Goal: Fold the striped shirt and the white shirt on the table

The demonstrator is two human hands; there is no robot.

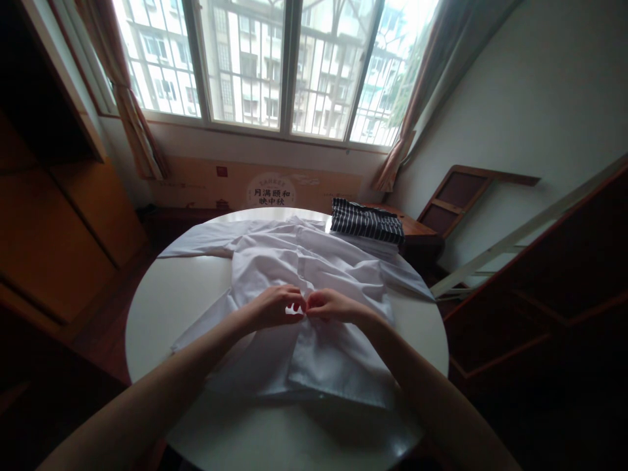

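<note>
Shirt: one white long-sleeved cloth shirt (265, 268), which lies spread out over the middle of the bench.
Hands: two; the left hand (280, 306) and the right hand (333, 305) meet at the centre of the shirt front.
Grip: the fingertips of both hands are pinched on the front edge of the shirt; the small detail between them cannot be told.
Bench: one round white bench (161, 307), its top smooth and slightly shiny.
Shirt cloth: soft, with many wrinkles; two sleeves, one spread to each side.
Shirt direction: the collar end points to the window (288, 65), the hem to the person; the long axis runs along the front opening.
Folded cloth: one black cloth with white stripes (367, 221), roughly rectangular, near the far right edge.
Curtains: two, of fabric, tied.
</note>
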